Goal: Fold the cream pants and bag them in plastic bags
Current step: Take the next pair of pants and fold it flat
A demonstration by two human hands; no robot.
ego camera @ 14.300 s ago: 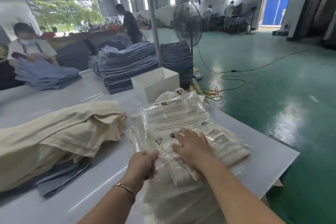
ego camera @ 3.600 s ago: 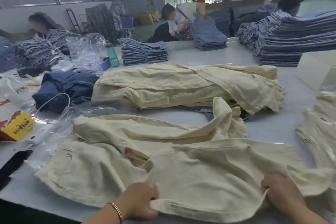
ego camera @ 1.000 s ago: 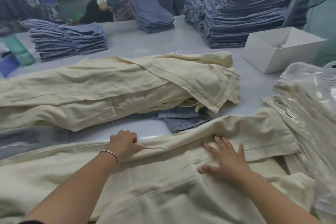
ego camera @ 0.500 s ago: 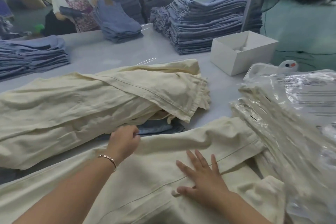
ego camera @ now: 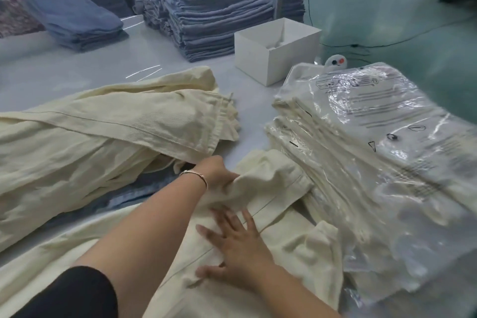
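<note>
Currently at the folding step; bagging of this pair not begun. Landmark: the white box (ego camera: 277,50) at the far side of the table (ego camera: 64,70). Well to the near-left of the box lies the heap of unfolded cream pants (ego camera: 103,137), with blue denim showing under its near edge. Nearer than the box, and straight toward the camera from it, the cream pants (ego camera: 271,214) in hand are spread flat. The left hand (ego camera: 219,175) grips a raised fold of that cloth, fingers curled into it, though blur hides the fingertips, so the exact pinch is probably at the leg's edge. The right hand (ego camera: 237,245) lies flat on the fabric, fingers straight and spread, pinning it. Near-right of the box stands the stack of bagged pants (ego camera: 374,150). Judgement: next move calls for carrying the gripped leg over the pinned part, edges matched, then smoothing
</note>
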